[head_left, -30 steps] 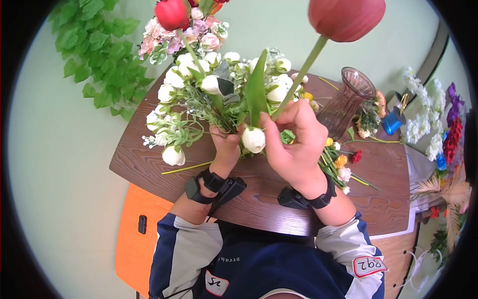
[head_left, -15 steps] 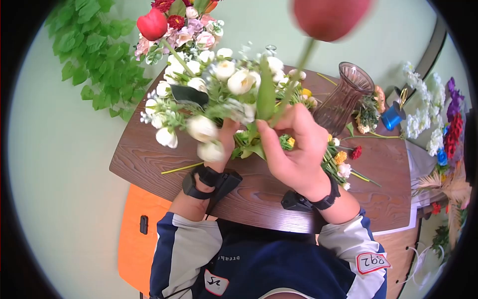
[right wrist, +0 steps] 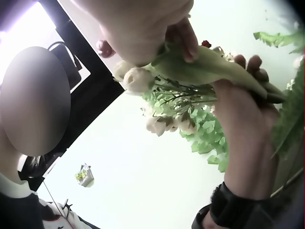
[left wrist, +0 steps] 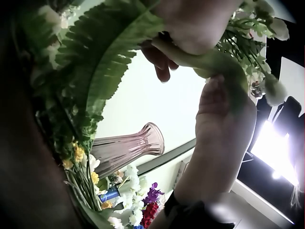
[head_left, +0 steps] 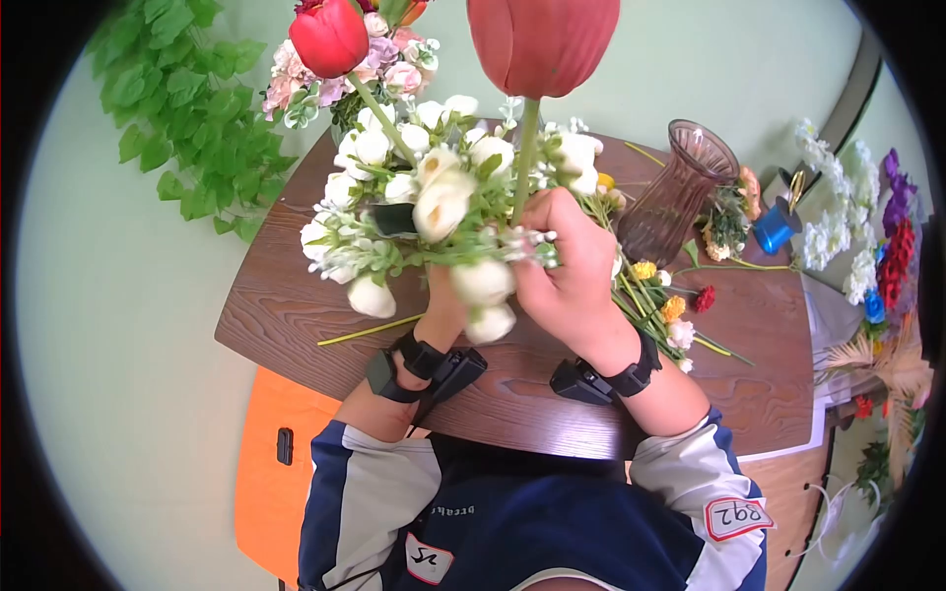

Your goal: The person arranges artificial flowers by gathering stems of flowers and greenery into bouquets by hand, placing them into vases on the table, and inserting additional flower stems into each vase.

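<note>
My left hand point(head_left: 445, 297) grips the gathered stems of a bouquet of white artificial flowers point(head_left: 370, 148) over the table. Its fingers are partly hidden by blurred white blooms in the head view. My right hand point(head_left: 572, 271) holds the stem of a large pink-red tulip point(head_left: 542, 44) against the bouquet's right side, the bloom standing high above. A second, red tulip point(head_left: 330, 39) rises from the bouquet's left part. In the right wrist view, the broad tulip leaf point(right wrist: 200, 71) stretches between both hands. A toothed green leaf point(left wrist: 102, 52) hangs close to the left wrist camera.
A ribbed, purplish glass vase point(head_left: 680, 192) stands right of the bouquet. Loose small flowers point(head_left: 673, 310) and a blue ribbon spool point(head_left: 778, 229) lie farther right. Pink and lilac flowers point(head_left: 402, 75) are behind the bouquet. A yellow stem point(head_left: 370, 331) lies on the wooden table point(head_left: 286, 305).
My right hand has brought the large tulip leftward, in to the bouquet. The bouquet has turned in my left hand, and its front white blooms have swung across before the hands.
</note>
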Action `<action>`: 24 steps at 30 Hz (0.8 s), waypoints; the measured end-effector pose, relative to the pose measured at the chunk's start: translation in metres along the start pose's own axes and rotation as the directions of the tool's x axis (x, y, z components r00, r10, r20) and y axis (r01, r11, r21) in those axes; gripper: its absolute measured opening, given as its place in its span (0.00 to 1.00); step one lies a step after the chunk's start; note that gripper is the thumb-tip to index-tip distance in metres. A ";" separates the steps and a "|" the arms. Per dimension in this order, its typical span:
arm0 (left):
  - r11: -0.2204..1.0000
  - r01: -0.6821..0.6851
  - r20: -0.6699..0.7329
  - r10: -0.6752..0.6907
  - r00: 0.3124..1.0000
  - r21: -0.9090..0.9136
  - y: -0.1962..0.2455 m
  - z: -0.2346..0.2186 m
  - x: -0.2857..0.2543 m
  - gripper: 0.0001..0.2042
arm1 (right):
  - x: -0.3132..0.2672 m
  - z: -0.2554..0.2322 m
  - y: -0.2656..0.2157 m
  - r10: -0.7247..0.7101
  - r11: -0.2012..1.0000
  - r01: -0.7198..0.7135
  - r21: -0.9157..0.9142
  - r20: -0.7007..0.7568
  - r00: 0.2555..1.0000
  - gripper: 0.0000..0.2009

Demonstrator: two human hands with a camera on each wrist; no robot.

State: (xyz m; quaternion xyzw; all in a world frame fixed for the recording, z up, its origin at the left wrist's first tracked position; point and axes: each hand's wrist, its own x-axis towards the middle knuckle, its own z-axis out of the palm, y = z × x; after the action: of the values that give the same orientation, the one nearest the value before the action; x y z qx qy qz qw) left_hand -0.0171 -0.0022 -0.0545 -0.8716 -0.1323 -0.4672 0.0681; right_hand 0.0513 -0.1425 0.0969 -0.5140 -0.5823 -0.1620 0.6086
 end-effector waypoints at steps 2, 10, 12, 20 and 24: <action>0.141 0.919 0.692 -0.618 0.373 -0.369 0.001 -0.021 0.015 0.11 | -0.003 0.006 0.002 0.032 0.998 -0.032 0.055 0.006 0.999 0.07; 0.677 0.349 0.113 -0.368 0.923 -0.648 0.003 -0.016 0.023 0.16 | -0.010 0.010 0.007 0.030 0.999 -0.033 0.034 0.070 0.997 0.07; 0.147 0.444 0.275 -0.605 0.748 -0.884 0.008 -0.022 0.041 0.10 | -0.008 0.010 0.010 0.119 0.983 -0.117 0.142 -0.005 0.993 0.08; -0.127 0.378 0.370 -0.625 0.688 -0.917 -0.006 -0.005 0.037 0.21 | 0.004 -0.007 0.023 0.153 0.976 -0.142 0.168 -0.058 0.987 0.09; -0.144 0.378 0.383 -0.610 0.694 -0.915 0.008 0.002 0.045 0.21 | 0.009 -0.013 0.025 0.273 0.917 -0.239 0.318 -0.068 0.960 0.10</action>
State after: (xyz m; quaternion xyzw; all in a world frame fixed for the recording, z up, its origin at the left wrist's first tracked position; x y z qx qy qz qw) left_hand 0.0109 -0.0022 -0.0177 -0.5176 -0.1067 -0.4925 -0.6915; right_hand 0.0805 -0.1385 0.0964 -0.4753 -0.4934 -0.0167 0.7283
